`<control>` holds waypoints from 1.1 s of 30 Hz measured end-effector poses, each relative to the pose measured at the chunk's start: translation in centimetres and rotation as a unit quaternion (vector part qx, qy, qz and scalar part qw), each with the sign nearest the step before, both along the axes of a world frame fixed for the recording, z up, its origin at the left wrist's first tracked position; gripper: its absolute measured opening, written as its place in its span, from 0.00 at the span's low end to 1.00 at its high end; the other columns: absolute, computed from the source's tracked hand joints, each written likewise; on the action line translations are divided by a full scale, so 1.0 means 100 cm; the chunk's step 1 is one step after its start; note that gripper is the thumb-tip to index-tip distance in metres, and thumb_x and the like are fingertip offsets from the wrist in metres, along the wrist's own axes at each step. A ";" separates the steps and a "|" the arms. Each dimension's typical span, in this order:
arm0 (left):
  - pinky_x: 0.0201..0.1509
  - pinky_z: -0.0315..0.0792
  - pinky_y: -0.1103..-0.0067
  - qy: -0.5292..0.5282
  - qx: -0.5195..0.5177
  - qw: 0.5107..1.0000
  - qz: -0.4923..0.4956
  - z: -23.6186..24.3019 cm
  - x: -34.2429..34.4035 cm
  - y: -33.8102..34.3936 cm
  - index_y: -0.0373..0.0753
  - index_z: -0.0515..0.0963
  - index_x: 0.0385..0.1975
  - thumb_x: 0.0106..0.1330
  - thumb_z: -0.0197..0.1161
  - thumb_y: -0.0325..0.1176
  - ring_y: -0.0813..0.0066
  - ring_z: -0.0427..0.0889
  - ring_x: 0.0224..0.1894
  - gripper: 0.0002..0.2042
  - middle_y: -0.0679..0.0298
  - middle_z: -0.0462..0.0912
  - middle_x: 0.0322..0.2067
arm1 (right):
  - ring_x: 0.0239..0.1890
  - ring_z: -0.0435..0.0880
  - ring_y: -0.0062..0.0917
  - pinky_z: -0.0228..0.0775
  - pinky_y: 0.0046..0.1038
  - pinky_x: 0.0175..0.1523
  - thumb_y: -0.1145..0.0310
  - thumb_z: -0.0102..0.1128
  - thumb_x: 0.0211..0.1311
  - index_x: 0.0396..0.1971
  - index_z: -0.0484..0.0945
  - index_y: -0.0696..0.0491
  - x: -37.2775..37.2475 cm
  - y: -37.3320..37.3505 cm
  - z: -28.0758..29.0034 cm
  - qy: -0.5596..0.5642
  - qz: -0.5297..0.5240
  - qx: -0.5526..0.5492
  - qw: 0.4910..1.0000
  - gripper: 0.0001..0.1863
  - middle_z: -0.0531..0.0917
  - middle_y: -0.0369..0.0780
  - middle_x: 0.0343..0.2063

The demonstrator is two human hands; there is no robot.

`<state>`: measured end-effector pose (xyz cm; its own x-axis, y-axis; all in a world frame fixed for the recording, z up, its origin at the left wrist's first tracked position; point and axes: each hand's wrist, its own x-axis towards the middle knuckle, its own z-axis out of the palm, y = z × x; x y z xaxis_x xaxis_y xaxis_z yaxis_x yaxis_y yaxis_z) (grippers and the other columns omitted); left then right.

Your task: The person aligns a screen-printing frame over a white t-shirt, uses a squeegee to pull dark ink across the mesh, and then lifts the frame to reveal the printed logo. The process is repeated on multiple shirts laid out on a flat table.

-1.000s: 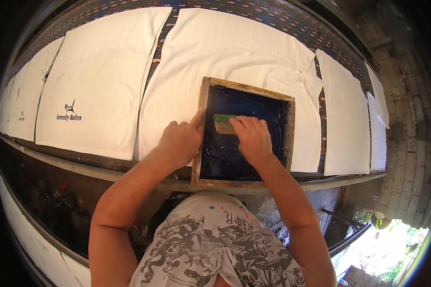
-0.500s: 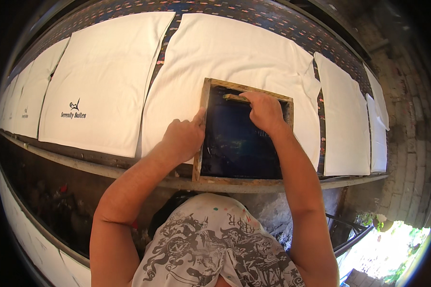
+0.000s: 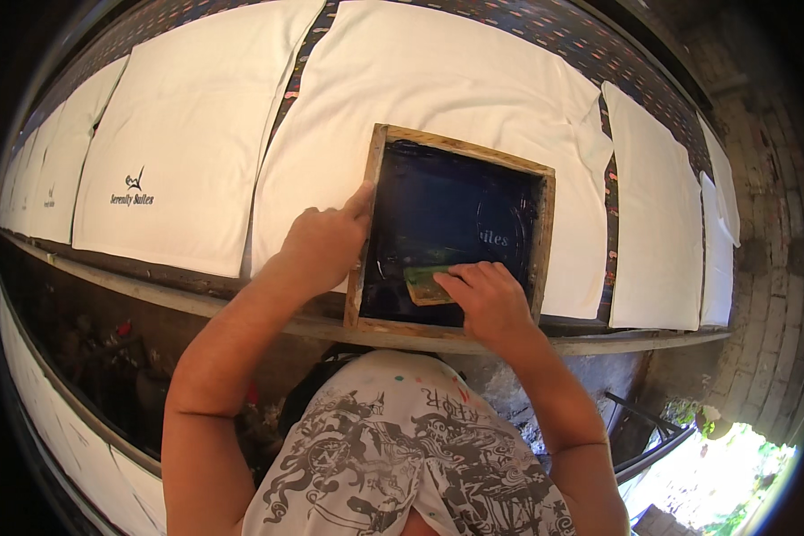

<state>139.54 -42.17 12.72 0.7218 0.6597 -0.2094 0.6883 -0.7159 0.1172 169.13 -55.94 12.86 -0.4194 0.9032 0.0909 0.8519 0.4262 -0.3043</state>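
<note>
A wooden screen printing frame (image 3: 469, 150) with dark blue mesh (image 3: 429, 205) lies on a white cloth (image 3: 456, 62). My left hand (image 3: 317, 246) is closed on the frame's left rail, its index finger stretched along the wood. Inside the frame, toward its near end, my right hand (image 3: 494, 304) grips a squeegee (image 3: 427, 286) with a greenish, wood-edged body. The squeegee is tilted against the mesh; its right end is hidden by my fingers. Pale lettering shows through the mesh right of centre.
To the left lies another white cloth (image 3: 188, 116) with a dark printed figure and lettering. More white cloths (image 3: 657, 214) lie to the right. All rest on a long dark, speckled table, whose near ledge (image 3: 179, 301) runs in front of me. A brick surface (image 3: 759, 304) is at far right.
My right hand has drawn the squeegee from the far end of the frame toward me. Pale lettering in the mesh shows more plainly. My left hand stays on the left rail.
</note>
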 end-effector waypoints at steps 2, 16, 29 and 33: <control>0.49 0.85 0.60 0.004 -0.008 1.000 0.010 0.005 0.000 -0.001 0.28 0.80 0.69 0.64 0.73 0.24 0.54 0.95 0.45 0.30 0.49 0.64 0.88 | 0.52 0.90 0.36 0.79 0.41 0.59 0.79 0.70 0.59 0.57 0.92 0.50 0.023 0.005 0.017 0.014 0.018 -0.051 0.998 0.24 0.92 0.40 0.48; 0.58 0.84 0.58 0.033 -0.070 0.996 0.044 0.019 0.008 -0.005 0.29 0.74 0.77 0.62 0.86 0.34 0.49 0.92 0.54 0.43 0.58 0.57 0.91 | 0.56 0.88 0.43 0.78 0.43 0.63 0.85 0.62 0.60 0.59 0.92 0.53 0.081 0.067 -0.011 0.010 -0.058 0.021 0.998 0.28 0.92 0.44 0.52; 0.72 0.77 0.53 -0.037 -0.060 0.997 0.042 0.017 0.001 -0.007 0.28 0.76 0.76 0.67 0.79 0.32 0.47 0.85 0.67 0.37 0.54 0.63 0.88 | 0.59 0.86 0.41 0.77 0.45 0.66 0.76 0.65 0.66 0.61 0.90 0.56 0.034 -0.051 -0.013 -0.026 -0.059 0.031 0.997 0.23 0.89 0.45 0.57; 0.71 0.76 0.53 -0.160 0.011 0.983 0.087 -0.013 0.002 -0.014 0.28 0.83 0.67 0.71 0.73 0.30 0.46 0.84 0.65 0.26 0.49 0.76 0.81 | 0.54 0.89 0.42 0.80 0.45 0.62 0.77 0.65 0.66 0.56 0.92 0.55 0.035 -0.028 0.016 -0.010 -0.056 -0.022 0.998 0.20 0.92 0.44 0.51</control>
